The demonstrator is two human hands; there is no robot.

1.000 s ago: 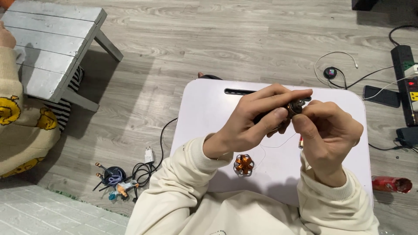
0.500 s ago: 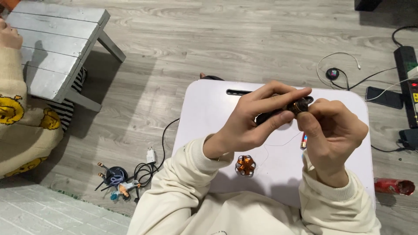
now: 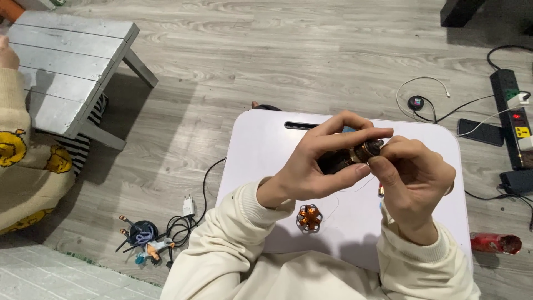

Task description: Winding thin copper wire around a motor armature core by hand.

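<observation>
Over a white lap table (image 3: pixel 266 150), my left hand (image 3: pixel 325 164) grips a small dark motor-like part with copper windings (image 3: pixel 366 150). My right hand (image 3: pixel 413 178) pinches the same part at its copper end, fingertips meeting those of the left. A thin wire trails from the part down to the table. A second round copper-wound coil (image 3: pixel 309 217) lies on the table below my left wrist. Both arms wear cream sleeves.
A grey wooden bench (image 3: pixel 61 72) stands at left beside another person's patterned sleeve (image 3: pixel 16 161). On the floor are a charger and cables with small figures (image 3: pixel 150 244), a power strip (image 3: pixel 513 116), a phone (image 3: pixel 480 132) and a red can (image 3: pixel 496 243).
Both hands keep hold of the small part in nearly the same place; the fingers have shifted slightly around it. The view has drifted a little.
</observation>
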